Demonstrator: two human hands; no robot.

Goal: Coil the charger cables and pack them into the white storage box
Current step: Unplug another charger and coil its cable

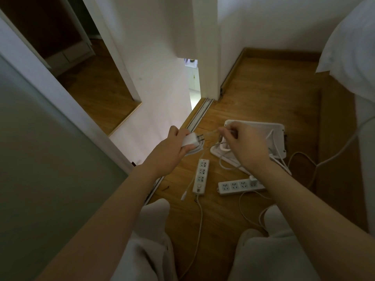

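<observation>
The left hand (pixel 170 148) is gripping the charger (pixel 189 140) and its coils just left of the white storage box (pixel 281 130); the right hand (pixel 246 147)'s fingers (pixel 229 131) are pinching the cable (pixel 211 133) over its near corner. Two power strips (pixel 200 176) are lying before it.

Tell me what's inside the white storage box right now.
A white cable shows inside the white storage box, on its right side. The right hand covers the box's left part, so anything there is hidden.
</observation>
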